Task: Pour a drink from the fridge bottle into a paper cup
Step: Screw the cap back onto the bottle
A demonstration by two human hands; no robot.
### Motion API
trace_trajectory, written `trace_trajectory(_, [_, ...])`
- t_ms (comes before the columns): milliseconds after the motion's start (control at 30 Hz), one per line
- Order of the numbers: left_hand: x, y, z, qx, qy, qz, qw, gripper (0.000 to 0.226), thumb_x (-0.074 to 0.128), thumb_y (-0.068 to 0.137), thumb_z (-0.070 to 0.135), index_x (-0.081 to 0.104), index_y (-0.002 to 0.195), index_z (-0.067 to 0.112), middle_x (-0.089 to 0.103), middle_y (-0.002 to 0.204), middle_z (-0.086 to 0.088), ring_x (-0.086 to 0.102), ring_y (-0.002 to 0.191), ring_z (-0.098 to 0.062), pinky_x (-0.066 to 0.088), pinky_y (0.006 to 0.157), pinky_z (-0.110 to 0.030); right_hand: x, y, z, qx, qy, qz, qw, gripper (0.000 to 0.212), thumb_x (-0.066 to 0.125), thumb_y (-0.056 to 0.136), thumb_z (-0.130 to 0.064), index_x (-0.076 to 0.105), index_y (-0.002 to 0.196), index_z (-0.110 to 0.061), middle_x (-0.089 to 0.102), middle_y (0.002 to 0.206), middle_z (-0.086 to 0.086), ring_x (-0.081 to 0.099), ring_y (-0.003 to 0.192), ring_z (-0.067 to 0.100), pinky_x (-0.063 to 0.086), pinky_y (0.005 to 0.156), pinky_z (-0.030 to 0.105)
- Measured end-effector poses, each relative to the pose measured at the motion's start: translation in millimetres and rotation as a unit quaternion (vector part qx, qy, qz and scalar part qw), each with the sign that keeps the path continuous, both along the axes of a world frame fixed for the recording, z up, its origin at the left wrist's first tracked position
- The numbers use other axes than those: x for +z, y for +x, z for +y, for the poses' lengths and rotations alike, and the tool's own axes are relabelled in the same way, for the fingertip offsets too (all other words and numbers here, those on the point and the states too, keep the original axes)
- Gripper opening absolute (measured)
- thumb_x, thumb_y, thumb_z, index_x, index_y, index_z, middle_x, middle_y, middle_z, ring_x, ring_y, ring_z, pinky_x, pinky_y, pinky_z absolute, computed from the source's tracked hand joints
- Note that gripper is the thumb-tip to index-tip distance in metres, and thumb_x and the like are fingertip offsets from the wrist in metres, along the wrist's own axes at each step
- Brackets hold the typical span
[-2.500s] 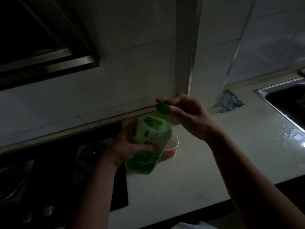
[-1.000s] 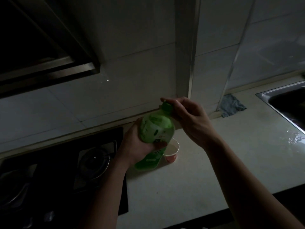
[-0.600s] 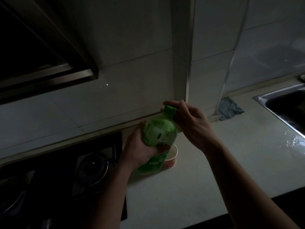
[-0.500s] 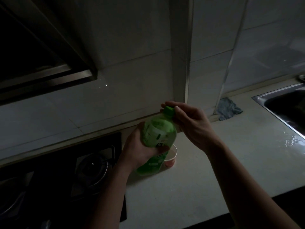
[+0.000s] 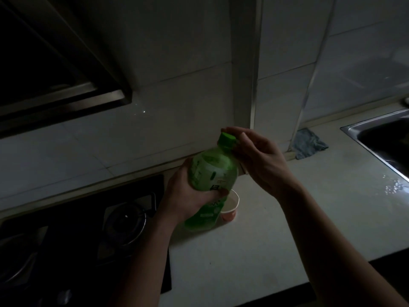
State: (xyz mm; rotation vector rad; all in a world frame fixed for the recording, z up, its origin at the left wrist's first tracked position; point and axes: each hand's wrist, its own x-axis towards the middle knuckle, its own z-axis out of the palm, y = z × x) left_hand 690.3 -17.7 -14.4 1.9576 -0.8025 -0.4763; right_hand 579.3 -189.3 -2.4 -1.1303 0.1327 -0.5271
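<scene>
Gripping the translucent green plastic bottle (image 5: 212, 173) round its middle, my left hand (image 5: 188, 200) holds it tilted, neck toward 1 o'clock, its base low over the pale stone surface (image 5: 287, 229); I cannot tell whether the base touches. My right hand (image 5: 259, 158) pinches the green screw cap (image 5: 226, 138) between thumb and fingertips, and the cap is seated on the neck.

Status of the task:
- Bottle fetched and brought to the surface: done.
- Receiving vessel in place: done. The pale paper cup (image 5: 231, 209) with a reddish lower wall stands upright at 4 o'clock from the bottle, just behind it and partly hidden by it.
- Pour: not confirmed. The light is too dim to tell whether the cup holds any drink. The bottle shows green most of the way up.
- Cap: on the neck under my fingers. A single view does not show whether it is being loosened or tightened.

Judgement: if the cup is dry, uncapping and pouring remain; if it is filled, only closing the bottle is left.

Nearby items: black gas hob (image 5: 124, 220) at 9 o'clock, steel sink (image 5: 376, 134) at 2 o'clock, crumpled blue-grey cloth (image 5: 308, 144) at 1 o'clock by the wall.
</scene>
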Motion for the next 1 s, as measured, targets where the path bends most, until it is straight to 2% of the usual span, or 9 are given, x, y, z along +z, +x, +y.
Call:
trace_trajectory(133, [3.6, -0.7, 0.9, -0.012, 0.017, 0.018, 1.0, 0.088, 0.092, 0.04, 0.055, 0.058, 0.119, 0.037, 0.068, 0.111, 0.013, 0.065, 0.105, -0.01, 0.058, 0.086, -0.045, 0.8, 1.1, 0.7, 0.016, -0.029, -0.004, 0.999, 0.036, 0.05, 0.093, -0.013, 0.057, 0.128, -0.009, 0.061, 0.133, 0.009, 0.056, 0.124, 0.029, 0.047, 0.103, 0.044])
trace_trajectory(300, [8.5, -11.5, -1.6, 0.022, 0.011, -0.028, 0.999, 0.086, 0.093, 0.044, 0.049, 0.056, 0.12, 0.035, 0.066, 0.109, 0.015, 0.063, 0.1, -0.003, 0.058, 0.082, -0.036, 10.8, 3.1, 6.6, -0.06, -0.048, 0.032, 0.997, 0.04, 0.067, 0.079, -0.026, 0.066, 0.115, -0.01, 0.071, 0.115, 0.009, 0.066, 0.11, 0.025, 0.053, 0.096, 0.04])
trace_trajectory(400, [8.9, -12.4, -2.2, 0.033, 0.011, -0.042, 0.999, 0.094, 0.091, 0.039, 0.058, 0.054, 0.123, 0.037, 0.065, 0.113, 0.015, 0.063, 0.103, -0.005, 0.058, 0.083, -0.036, 14.3, 1.6, 7.1, -0.063, -0.058, 0.031, 0.996, 0.041, 0.07, 0.075, -0.03, 0.067, 0.111, -0.012, 0.072, 0.109, 0.005, 0.067, 0.106, 0.022, 0.055, 0.093, 0.037])
trace_trajectory(500, [14.7, -7.3, 0.1, 0.0, 0.021, 0.021, 1.0, 0.091, 0.091, 0.037, 0.059, 0.057, 0.119, 0.039, 0.068, 0.11, 0.014, 0.065, 0.102, -0.006, 0.059, 0.084, -0.04, 15.0, 1.1, 1.9, -0.014, -0.013, 0.022, 1.0, 0.035, 0.058, 0.086, -0.023, 0.063, 0.118, -0.009, 0.069, 0.116, 0.006, 0.064, 0.113, 0.023, 0.053, 0.096, 0.036])
trace_trajectory(633, [27.8, -9.9, 2.6, -0.086, 0.024, 0.109, 0.99, 0.063, 0.088, 0.054, 0.039, 0.065, 0.112, 0.03, 0.074, 0.106, 0.008, 0.07, 0.1, -0.012, 0.058, 0.086, -0.047, 16.8, 3.0, -3.8, 0.064, 0.035, -0.005, 0.997, 0.036, 0.046, 0.095, -0.019, 0.057, 0.127, -0.006, 0.061, 0.131, 0.013, 0.058, 0.123, 0.028, 0.05, 0.099, 0.04])
trace_trajectory(733, [32.1, -17.7, 3.1, -0.116, 0.017, 0.137, 0.984, 0.048, 0.082, 0.064, 0.033, 0.067, 0.109, 0.022, 0.075, 0.104, 0.004, 0.072, 0.097, -0.014, 0.057, 0.086, -0.045, 15.2, 4.8, -4.8, 0.084, 0.047, -0.018, 0.995, 0.035, 0.046, 0.094, -0.018, 0.057, 0.125, -0.005, 0.062, 0.129, 0.015, 0.059, 0.121, 0.03, 0.053, 0.094, 0.038])
trace_trajectory(800, [28.2, -17.2, 2.0, -0.104, 0.015, 0.137, 0.985, 0.052, 0.084, 0.061, 0.038, 0.067, 0.108, 0.027, 0.075, 0.103, 0.005, 0.072, 0.095, -0.013, 0.058, 0.085, -0.045, 14.4, 5.2, -5.1, 0.062, 0.044, -0.008, 0.997, 0.033, 0.052, 0.091, -0.018, 0.062, 0.12, -0.007, 0.065, 0.123, 0.016, 0.061, 0.118, 0.03, 0.054, 0.093, 0.04])
trace_trajectory(867, [22.9, -15.6, -1.0, -0.057, 0.033, 0.097, 0.993, 0.066, 0.089, 0.051, 0.05, 0.063, 0.109, 0.035, 0.073, 0.104, 0.01, 0.07, 0.096, -0.009, 0.059, 0.085, -0.043, 12.6, 7.2, -3.8, 0.023, 0.031, 0.006, 0.999, 0.03, 0.056, 0.088, -0.017, 0.066, 0.115, -0.007, 0.067, 0.118, 0.017, 0.063, 0.114, 0.03, 0.054, 0.094, 0.042])
trace_trajectory(1000, [16.3, -10.9, -3.9, 0.016, 0.062, -0.061, 0.996, 0.092, 0.085, 0.041, 0.066, 0.051, 0.121, 0.036, 0.063, 0.113, 0.015, 0.062, 0.102, -0.008, 0.056, 0.083, -0.036, 6.6, 11.9, 0.2, -0.033, 0.011, 0.01, 0.999, 0.026, 0.062, 0.085, -0.016, 0.069, 0.11, -0.009, 0.068, 0.116, 0.017, 0.063, 0.112, 0.032, 0.05, 0.099, 0.048])
